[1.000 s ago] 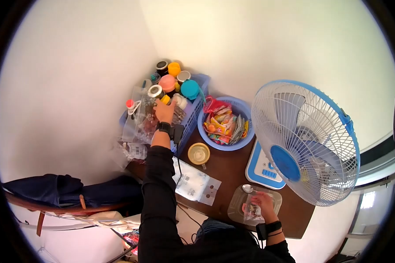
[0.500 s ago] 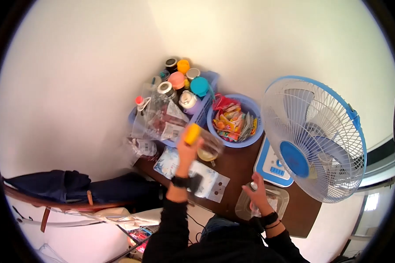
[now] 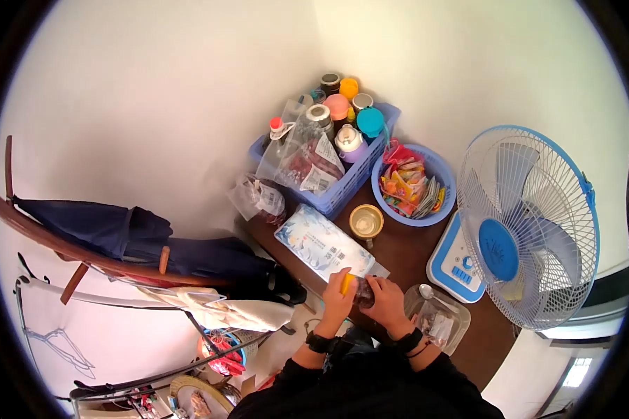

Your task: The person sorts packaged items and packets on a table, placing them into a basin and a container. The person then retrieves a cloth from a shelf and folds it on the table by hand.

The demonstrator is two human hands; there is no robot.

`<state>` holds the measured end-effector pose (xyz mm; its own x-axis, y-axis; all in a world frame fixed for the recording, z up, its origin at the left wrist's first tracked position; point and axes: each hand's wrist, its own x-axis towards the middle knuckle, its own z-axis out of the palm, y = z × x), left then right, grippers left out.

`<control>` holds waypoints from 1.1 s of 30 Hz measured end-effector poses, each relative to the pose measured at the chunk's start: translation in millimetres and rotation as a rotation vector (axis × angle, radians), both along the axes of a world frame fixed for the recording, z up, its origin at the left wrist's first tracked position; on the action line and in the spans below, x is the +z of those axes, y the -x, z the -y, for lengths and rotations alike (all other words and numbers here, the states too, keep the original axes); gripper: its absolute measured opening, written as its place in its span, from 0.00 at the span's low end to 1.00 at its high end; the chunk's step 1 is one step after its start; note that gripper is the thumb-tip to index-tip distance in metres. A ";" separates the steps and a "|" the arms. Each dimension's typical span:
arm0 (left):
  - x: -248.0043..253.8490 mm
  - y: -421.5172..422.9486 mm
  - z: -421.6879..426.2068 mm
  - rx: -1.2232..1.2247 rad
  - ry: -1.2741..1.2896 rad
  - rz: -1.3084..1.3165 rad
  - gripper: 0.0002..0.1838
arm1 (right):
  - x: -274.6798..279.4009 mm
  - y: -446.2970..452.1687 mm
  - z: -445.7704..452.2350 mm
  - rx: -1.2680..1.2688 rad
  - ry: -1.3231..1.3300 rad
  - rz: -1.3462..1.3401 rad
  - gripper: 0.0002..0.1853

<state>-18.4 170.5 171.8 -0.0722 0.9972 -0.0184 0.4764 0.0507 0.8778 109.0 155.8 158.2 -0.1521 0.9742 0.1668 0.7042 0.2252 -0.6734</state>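
My left hand (image 3: 337, 298) is closed around the yellow lid of a small clear jar (image 3: 363, 292) with dark contents. From the right, my right hand (image 3: 386, 300) wraps round the jar's body. The jar lies tilted between both hands, near the table's front edge, and is partly hidden by the fingers. Just beyond the hands lies a white and blue patterned packet (image 3: 323, 241). To the right sits a clear plastic tray (image 3: 454, 318) holding a spoon (image 3: 426, 291) and a small clear bag (image 3: 438, 327).
A blue basket (image 3: 342, 193) with bottles, jars and bags stands at the back, beside a round blue basket (image 3: 418, 221) of packets. A glass cup (image 3: 366, 222) is in front. A fan (image 3: 497, 249) stands right; a wooden rack (image 3: 112, 264) with clothes is left.
My left hand has brought the yellow-lidded jar from the basket down to the table's front edge. My right hand has left the tray and closed on the jar. The view has shifted.
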 end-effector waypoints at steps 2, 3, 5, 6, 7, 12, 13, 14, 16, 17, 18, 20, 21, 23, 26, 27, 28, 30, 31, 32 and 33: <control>-0.3 5.3 1.7 0.015 -0.014 0.015 0.13 | 5.8 -0.5 -2.3 0.045 0.050 0.016 0.32; 4.8 8.0 4.1 0.031 -0.013 0.017 0.13 | 13.0 -0.7 -2.3 0.093 0.115 0.020 0.31; 10.5 7.2 6.7 -0.006 -0.062 0.015 0.13 | 18.5 -5.5 -3.2 0.120 0.146 -0.087 0.31; 12.8 7.3 6.4 -0.052 -0.110 0.022 0.13 | 19.2 -6.7 -4.7 0.138 0.179 -0.182 0.31; 15.2 7.1 6.2 -0.042 -0.115 0.026 0.13 | 18.1 -7.3 -5.1 0.147 0.175 -0.177 0.31; 26.4 10.8 1.2 -0.189 -0.095 0.065 0.16 | 14.3 -13.0 -7.7 0.196 0.309 -0.228 0.35; 27.3 12.6 1.5 -0.181 -0.095 0.062 0.16 | 14.3 -14.3 -10.3 0.204 0.309 -0.229 0.35; 27.6 13.2 1.9 -0.211 -0.099 0.077 0.16 | 14.2 -16.8 -13.2 0.269 0.377 -0.266 0.36; 26.4 14.7 2.8 -0.270 -0.123 0.052 0.17 | 10.1 -19.5 -14.9 0.337 0.448 -0.303 0.36; 25.3 16.6 3.1 -0.270 -0.121 0.053 0.17 | 5.0 -19.5 -14.8 0.357 0.475 -0.336 0.36; 24.3 17.6 2.5 -0.290 -0.097 0.068 0.17 | 3.4 -19.7 -15.5 0.376 0.503 -0.369 0.37; 19.5 20.4 -1.1 -0.313 -0.070 0.089 0.17 | 5.0 -18.2 -18.2 0.365 0.531 -0.343 0.37; 17.1 23.7 -6.4 -0.321 -0.047 0.074 0.19 | 7.5 -16.4 -20.2 0.355 0.557 -0.319 0.38; 16.9 26.8 -13.8 -0.336 -0.022 0.060 0.20 | 17.8 -7.3 -22.8 0.260 0.542 -0.304 0.39; 25.3 28.8 -27.1 -0.327 -0.035 0.087 0.22 | 20.2 2.7 -28.5 0.136 0.460 -0.269 0.40; 27.2 32.5 -34.8 -0.340 -0.037 0.086 0.22 | 20.1 5.0 -31.2 0.108 0.398 -0.245 0.41; 30.0 36.3 -44.6 -0.357 -0.109 0.070 0.22 | 29.1 4.4 -37.2 0.137 0.400 -0.254 0.45; 39.4 43.5 -71.7 -0.312 -0.269 0.024 0.24 | 36.4 0.0 -49.5 0.069 0.263 -0.238 0.47; 47.1 46.8 -89.9 -0.249 -0.357 -0.008 0.24 | 39.5 -3.6 -53.6 0.016 0.132 -0.217 0.48; 58.1 47.6 -112.2 -0.229 -0.445 -0.021 0.23 | 43.7 -10.7 -55.5 0.008 0.208 -0.261 0.47; 68.8 46.6 -136.7 -0.208 -0.533 -0.033 0.23 | 39.9 -17.3 -54.4 -0.010 0.203 -0.262 0.47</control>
<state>-65.0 307.2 240.6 0.1342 0.8612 0.4902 0.4565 -0.4928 0.7408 126.3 210.2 198.1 -0.1202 0.9927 0.0015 0.5028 0.0622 -0.8622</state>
